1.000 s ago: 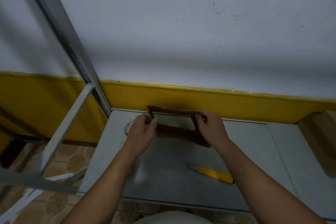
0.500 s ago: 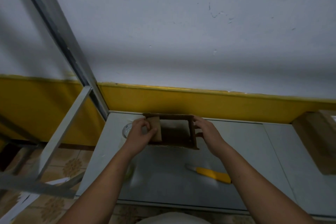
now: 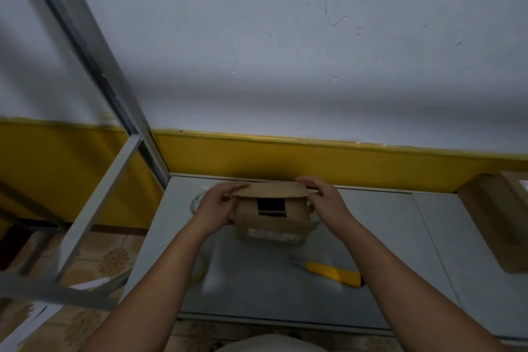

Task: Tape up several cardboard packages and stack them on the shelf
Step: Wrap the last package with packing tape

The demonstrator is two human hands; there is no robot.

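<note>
Cardboard box [image 3: 271,213] is held at the far side of the counter [image 3: 257,288], long axis left to right, opening turned toward the camera. Top flap is pinched at either end by left hand [image 3: 215,207] and right hand [image 3: 327,203] (each grip closed on cardboard). Interior dark; tape roll [image 3: 196,203] half hidden behind left hand; second box [image 3: 497,223] cut off at right

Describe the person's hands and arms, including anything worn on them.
The left hand and right hand are bare, with no gloves. The left forearm and right forearm are uncovered down to the frame's lower edge: no sleeve, watch or wristband shows. Rings, if any, cannot be made out in the dim light.
</note>
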